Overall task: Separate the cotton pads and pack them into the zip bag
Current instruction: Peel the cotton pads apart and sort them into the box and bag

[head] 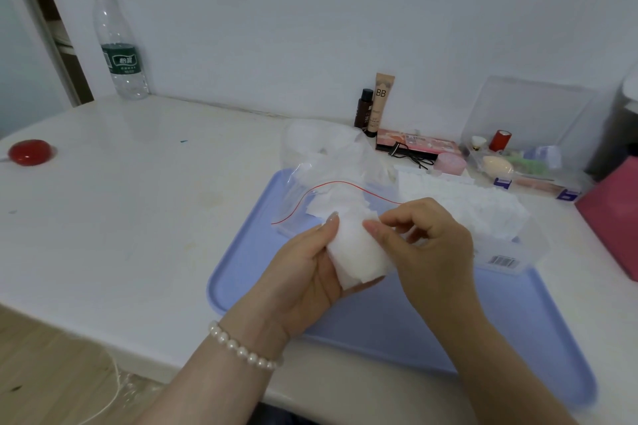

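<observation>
My left hand (303,266) grips a thick stack of white cotton pads (355,252) above the blue tray (379,321), thumb along its left edge. My right hand (424,238) pinches the stack's top right corner with thumb and forefinger. Behind the hands lies the clear zip bag (321,190) with a red seal line, its mouth open toward me and several loose pads inside. To the right, a clear box (497,238) holds a long row of cotton pads (459,200).
The white table (138,217) carries a water bottle (121,48) at the back left and a red round object (30,152) at the far left. Cosmetics, a pink palette and a clear organiser (524,148) line the back right wall. A pink box (614,217) stands at the right edge.
</observation>
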{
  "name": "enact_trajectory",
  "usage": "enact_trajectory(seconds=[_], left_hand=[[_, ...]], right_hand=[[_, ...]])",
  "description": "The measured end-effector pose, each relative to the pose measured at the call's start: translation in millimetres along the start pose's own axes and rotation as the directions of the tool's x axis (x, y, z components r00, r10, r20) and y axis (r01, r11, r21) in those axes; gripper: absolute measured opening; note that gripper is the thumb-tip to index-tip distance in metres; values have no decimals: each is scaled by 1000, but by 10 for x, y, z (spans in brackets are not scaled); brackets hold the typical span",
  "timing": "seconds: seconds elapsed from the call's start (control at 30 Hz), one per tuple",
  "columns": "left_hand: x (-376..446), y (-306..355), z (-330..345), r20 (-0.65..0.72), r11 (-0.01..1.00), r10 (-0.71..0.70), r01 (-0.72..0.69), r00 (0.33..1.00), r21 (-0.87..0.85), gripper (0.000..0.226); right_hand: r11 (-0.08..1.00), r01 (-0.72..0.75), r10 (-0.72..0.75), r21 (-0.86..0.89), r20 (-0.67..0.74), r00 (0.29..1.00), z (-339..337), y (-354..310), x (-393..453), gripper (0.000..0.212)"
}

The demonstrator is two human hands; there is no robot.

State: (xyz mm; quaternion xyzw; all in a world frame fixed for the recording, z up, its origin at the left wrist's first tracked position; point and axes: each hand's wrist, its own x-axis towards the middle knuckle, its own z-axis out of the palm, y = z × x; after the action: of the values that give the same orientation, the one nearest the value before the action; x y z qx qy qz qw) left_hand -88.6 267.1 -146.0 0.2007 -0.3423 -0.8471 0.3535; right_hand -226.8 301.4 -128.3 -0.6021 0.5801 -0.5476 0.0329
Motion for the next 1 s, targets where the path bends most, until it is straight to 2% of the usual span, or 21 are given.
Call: enact_trajectory(seconds=[0.1,0.2,0.27,0.4,0.47,0.57,0.67,0.73,0.8,0.83,0.9,1.0], left_hand=[[-2,2,3,-4,1000,-4,4,1000,21,49],[2,2,-8,-34,1000,-17,17,999,-11,44],[5,8,-15,-57,999,-26,24,998,-46,42],[4,8,-26,-91,994,-42,33,995,-100,41],[3,2,-35,-101,994,-47,37,994,-104,42],[8,-12,-39,-118,996,-43,34,992,-82,40],[23,-26,-28,-155,998,-5,-5,988,-68,38],[28,-36,-28,-200,1000,27,-29,979,-9,38],[24,-32,-23,-215,999,36,-28,976,41,40],[21,-28,-16,-215,998,36,-25,976,50,42],[19,-17,-10,-201,999,35,-27,979,42,44],[15,8,10,-182,999,34,-36,983,-6,44]], right_hand=[[983,-128,122,134,54,991,-9,4,21,28],[980,-99,93,174,43,995,-6,10,21,31],[993,-18,17,118,10,1000,8,30,9,32],[976,194,-197,-97,-18,980,39,56,-7,7],[906,366,-379,-215,-24,925,29,62,-14,15],[766,580,-601,-277,11,799,13,20,-12,10],[723,643,-637,-252,116,762,48,2,-23,15],[799,561,-531,-216,181,828,58,4,-47,16],[952,289,-261,-101,226,938,35,-42,-64,15],[991,130,-119,-28,247,962,22,-51,-59,13],[997,-60,43,57,267,963,15,-37,-43,13],[969,-194,146,153,275,950,-17,-29,3,21]])
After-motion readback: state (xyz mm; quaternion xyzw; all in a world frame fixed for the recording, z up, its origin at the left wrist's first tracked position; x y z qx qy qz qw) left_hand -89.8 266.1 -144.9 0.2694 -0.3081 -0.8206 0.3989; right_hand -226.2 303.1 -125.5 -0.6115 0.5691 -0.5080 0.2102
